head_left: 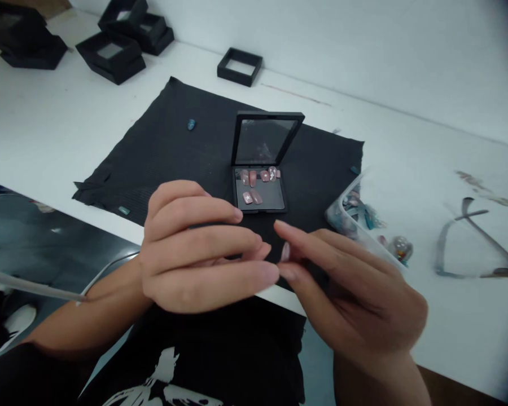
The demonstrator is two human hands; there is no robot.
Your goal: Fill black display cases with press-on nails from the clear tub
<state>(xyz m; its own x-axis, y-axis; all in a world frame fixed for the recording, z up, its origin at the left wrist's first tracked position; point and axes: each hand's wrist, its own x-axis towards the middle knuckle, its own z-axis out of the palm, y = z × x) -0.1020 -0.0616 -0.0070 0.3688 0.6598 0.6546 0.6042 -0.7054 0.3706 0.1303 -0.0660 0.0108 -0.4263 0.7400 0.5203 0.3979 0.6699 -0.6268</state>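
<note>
Pink and largely covered, a small false nail (285, 252) sits pinched between our right hand's (359, 287) thumb and forefinger, near the open box (273, 198). Our left hand (195, 254) has its fingers bent, their undersides hidden, so we cannot tell whether they grip anything. Our right hand partly hides a plastic tub (337, 219).

Right hand (359, 290) pinches a pale pink false nail (285, 252)
</note>
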